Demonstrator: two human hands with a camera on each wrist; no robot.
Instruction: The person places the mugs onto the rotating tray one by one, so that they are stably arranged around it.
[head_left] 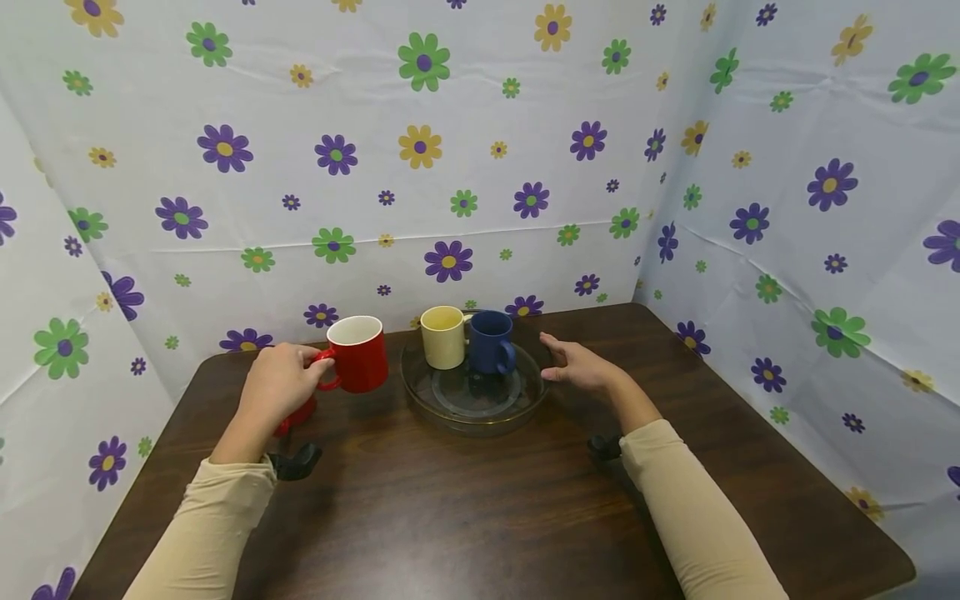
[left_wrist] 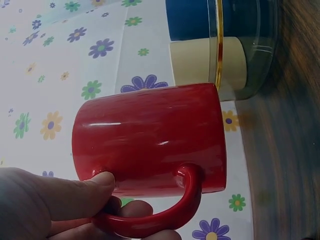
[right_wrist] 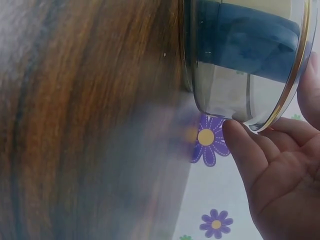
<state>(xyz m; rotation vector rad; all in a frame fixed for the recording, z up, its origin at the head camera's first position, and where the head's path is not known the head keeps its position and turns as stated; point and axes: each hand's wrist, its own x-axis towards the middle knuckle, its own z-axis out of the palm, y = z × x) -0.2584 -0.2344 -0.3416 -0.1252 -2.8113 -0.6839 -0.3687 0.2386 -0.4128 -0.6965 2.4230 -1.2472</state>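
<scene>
A dark wooden table (head_left: pixel 480 508) fills the near part of the scene, walled on the left, far and right sides by a white cloth with flowers (head_left: pixel 525 125). On the far middle of the table sits a round glass dish (head_left: pixel 420 398) with a gold rim. Inside it stand a cream mug (head_left: pixel 443 337) on the left and a blue mug (head_left: pixel 491 342) touching it on the right. Just left of the dish, a red mug (head_left: pixel 358 353) is held upright above the table; the left hand (head_left: pixel 279 385) grips its handle, thumb on top and fingers curled through the loop. The right hand (head_left: pixel 581 365) hovers just right of the dish, fingers spread and relaxed, holding nothing, fingertips (right_wrist: pixel 240 145) near the rim.
</scene>
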